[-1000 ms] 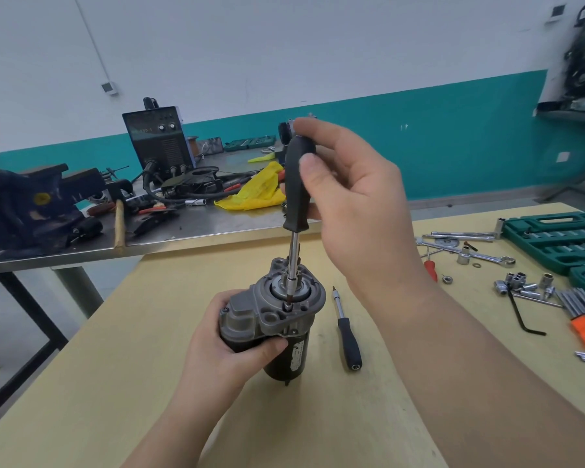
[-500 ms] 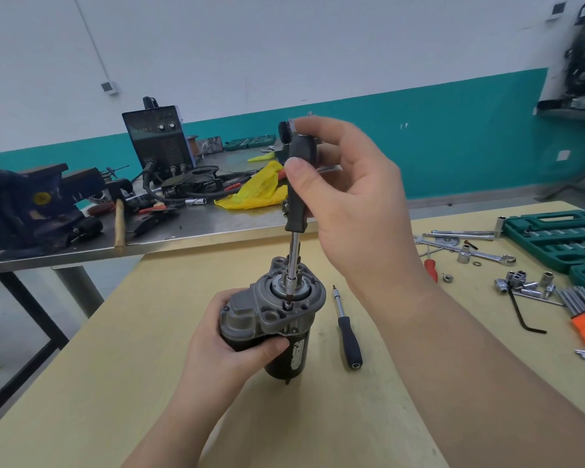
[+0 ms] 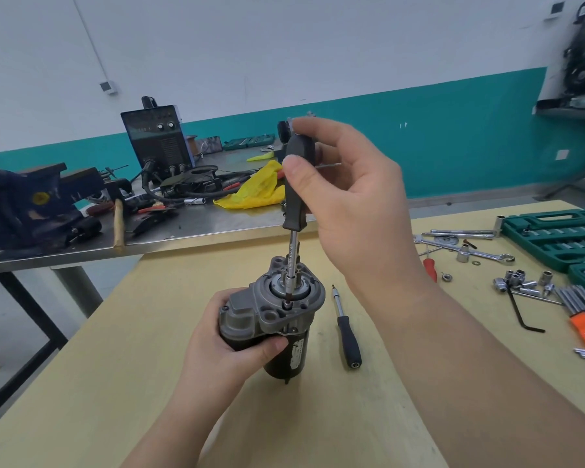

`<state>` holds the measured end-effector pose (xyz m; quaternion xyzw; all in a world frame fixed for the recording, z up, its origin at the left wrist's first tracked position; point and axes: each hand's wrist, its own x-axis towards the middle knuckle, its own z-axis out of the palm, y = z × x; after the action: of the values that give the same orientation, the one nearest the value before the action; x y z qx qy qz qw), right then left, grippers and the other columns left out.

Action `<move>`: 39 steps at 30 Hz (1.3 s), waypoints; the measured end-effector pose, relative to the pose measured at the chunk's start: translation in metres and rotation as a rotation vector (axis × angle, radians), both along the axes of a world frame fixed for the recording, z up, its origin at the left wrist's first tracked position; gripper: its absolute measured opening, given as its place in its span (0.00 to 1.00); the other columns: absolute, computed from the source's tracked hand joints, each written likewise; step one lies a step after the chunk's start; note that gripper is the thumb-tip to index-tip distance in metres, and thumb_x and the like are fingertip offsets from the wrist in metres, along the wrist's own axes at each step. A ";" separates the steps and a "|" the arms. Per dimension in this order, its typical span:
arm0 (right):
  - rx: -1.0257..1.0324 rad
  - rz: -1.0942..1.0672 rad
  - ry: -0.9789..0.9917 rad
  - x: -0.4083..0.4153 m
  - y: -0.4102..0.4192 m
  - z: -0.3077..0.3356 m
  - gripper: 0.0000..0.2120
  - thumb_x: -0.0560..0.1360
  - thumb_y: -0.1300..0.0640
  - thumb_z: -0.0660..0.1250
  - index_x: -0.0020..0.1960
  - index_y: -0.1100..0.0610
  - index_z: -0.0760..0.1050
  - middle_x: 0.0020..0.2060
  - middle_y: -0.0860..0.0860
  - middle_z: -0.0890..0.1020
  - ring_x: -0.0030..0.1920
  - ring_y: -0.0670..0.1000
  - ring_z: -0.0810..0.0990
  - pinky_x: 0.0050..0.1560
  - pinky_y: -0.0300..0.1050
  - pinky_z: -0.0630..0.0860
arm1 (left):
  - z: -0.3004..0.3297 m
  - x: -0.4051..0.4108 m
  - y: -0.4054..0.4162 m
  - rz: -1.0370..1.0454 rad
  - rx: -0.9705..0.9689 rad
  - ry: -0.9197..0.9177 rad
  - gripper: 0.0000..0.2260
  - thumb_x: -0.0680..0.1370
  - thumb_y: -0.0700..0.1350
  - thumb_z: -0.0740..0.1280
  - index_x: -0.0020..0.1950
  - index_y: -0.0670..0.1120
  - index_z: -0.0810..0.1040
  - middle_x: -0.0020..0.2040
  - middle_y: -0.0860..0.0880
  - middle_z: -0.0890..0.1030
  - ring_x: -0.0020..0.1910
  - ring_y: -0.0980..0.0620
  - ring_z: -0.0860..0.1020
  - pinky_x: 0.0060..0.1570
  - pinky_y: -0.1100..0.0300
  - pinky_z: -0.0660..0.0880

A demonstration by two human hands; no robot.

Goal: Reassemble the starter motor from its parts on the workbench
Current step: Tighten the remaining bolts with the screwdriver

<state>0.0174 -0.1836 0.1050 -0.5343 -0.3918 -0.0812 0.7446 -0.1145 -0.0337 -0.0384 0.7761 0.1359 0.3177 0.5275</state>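
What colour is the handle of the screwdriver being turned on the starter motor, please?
Black handle, best seen in the head view.

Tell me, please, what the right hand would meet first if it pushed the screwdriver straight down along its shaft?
Probably the bolt head on the starter motor: the right hand grips the screwdriver upright, its tip seemingly seated there already, while the left hand steadies the housing.

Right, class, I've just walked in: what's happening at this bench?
A person's left hand holds a grey-and-black starter motor upright on the pale wooden workbench. The right hand pinches a black-handled screwdriver, its tip seated in a screw on the motor's top housing. A second black-handled driver lies beside it.
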 end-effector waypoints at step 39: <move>0.022 0.082 0.061 0.001 0.001 -0.002 0.15 0.81 0.54 0.67 0.66 0.49 0.81 0.54 0.50 0.86 0.55 0.54 0.86 0.48 0.51 0.86 | -0.006 0.000 0.003 0.008 0.000 -0.001 0.30 0.63 0.51 0.84 0.63 0.59 0.80 0.58 0.52 0.88 0.56 0.53 0.87 0.50 0.67 0.82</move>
<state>0.0183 -0.1824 0.1034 -0.5118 -0.3894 -0.0386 0.7648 -0.1143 -0.0308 -0.0443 0.7754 0.1388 0.3200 0.5264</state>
